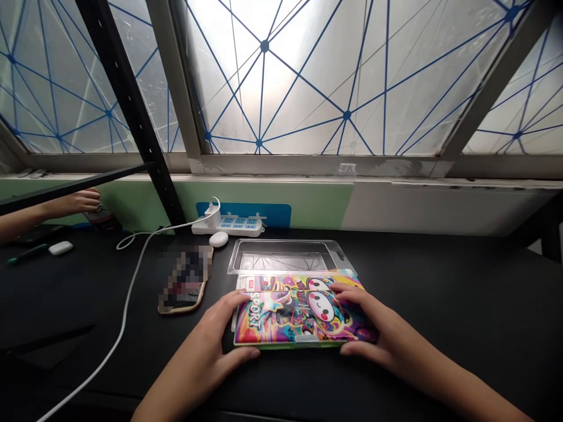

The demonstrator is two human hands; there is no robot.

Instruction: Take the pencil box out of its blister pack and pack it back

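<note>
A flat colourful case printed with cartoon art and the word SPORT lies on the black table in front of me. My left hand grips its left end, thumb on the near edge and fingers on the far corner. My right hand grips the right end the same way. A second colourful printed piece lies just behind the case, partly hidden by it.
A clear plastic tray sits behind the case. A phone lies to the left, with a white cable running to a power strip. A white earbud case is nearby. Another person's hand is at far left.
</note>
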